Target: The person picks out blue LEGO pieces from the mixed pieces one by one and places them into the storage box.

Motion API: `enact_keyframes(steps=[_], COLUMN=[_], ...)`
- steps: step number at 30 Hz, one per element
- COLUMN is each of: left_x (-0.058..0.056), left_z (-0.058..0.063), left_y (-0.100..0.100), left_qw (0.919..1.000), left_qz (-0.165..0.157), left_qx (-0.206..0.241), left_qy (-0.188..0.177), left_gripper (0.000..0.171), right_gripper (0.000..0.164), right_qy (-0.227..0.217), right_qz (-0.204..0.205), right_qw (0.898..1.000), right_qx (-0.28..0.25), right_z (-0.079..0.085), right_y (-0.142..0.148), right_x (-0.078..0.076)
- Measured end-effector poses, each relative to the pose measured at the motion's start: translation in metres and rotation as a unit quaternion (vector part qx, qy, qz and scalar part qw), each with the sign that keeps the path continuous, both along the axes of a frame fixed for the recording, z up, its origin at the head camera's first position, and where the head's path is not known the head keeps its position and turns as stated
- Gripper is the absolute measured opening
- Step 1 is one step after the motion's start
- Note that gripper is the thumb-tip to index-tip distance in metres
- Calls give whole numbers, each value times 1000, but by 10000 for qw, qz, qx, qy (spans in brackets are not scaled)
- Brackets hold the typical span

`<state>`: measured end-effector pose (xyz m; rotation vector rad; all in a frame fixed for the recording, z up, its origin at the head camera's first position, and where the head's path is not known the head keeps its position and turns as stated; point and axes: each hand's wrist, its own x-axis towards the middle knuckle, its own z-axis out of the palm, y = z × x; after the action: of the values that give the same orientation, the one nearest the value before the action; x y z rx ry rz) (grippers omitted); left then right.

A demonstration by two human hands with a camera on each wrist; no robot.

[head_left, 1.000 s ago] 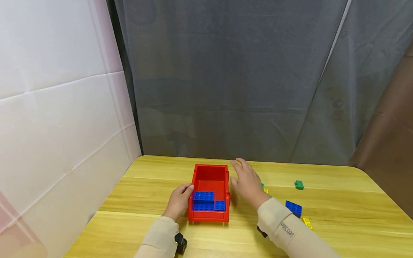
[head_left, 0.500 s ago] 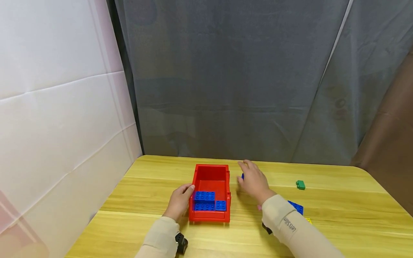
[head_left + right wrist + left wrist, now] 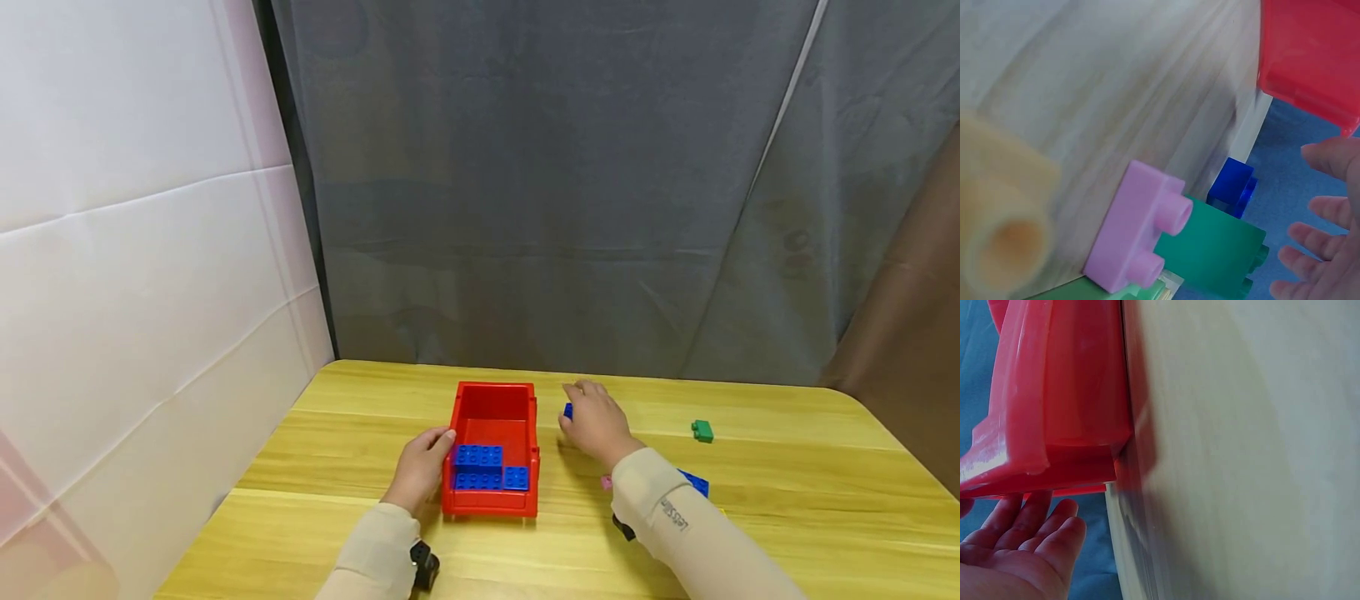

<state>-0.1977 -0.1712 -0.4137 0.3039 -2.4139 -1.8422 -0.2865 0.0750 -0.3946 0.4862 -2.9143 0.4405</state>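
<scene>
My left hand (image 3: 418,468) holds the left wall of a red bin (image 3: 491,504), thumb on the rim and fingers against the outside. In the left wrist view those fingers (image 3: 1054,534) lie nearly straight beside the bin. Several blue studded bricks (image 3: 478,457) sit at the bin's near end. To its right, my right hand (image 3: 600,427) hovers over the table, partly covering a blue brick (image 3: 567,411). The right wrist view shows that hand's fingers (image 3: 1329,240) spread and holding nothing, beside a green brick (image 3: 1213,247) and a pink brick (image 3: 1132,225).
A small green brick (image 3: 702,431) lies farther right on the wooden table (image 3: 810,483). Another blue brick (image 3: 697,483) is partly hidden by the right sleeve. A blurred yellowish brick (image 3: 997,181) is close to the right wrist camera. A grey curtain (image 3: 540,208) hangs behind the table.
My right hand has moved right, away from the bin's right side, to the blue brick. My left hand stays on the bin, and the bricks inside have not moved.
</scene>
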Motion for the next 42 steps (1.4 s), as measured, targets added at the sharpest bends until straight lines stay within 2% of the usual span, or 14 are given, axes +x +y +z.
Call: enact_keyframes(steps=[6,12,17,29,42], left_x=[0,-1,1,1,2], left_z=[-2,-3,-1,0,1], left_y=[0,1,1,0,1], left_qw=[10000,9997,9999,10000,10000], left_qz=[-16,46,47,42,53], left_qx=[0,-79,-45,17,43], left_qy=[60,232,134,70,-8], left_gripper=[42,39,41,41,43], right_gripper=[53,54,55,55,50], right_qy=[-171,-557,-708,-713,-722], right_qz=[13,-131,-136,-111,-66], right_qw=[9992,9971,9955,9946,9944], right_qx=[373,501,608,740,767], right_z=[1,3,1,-4,-4], right_y=[-1,-2,-1,2,0], right_x=[-1,-5,-7,-13,-11])
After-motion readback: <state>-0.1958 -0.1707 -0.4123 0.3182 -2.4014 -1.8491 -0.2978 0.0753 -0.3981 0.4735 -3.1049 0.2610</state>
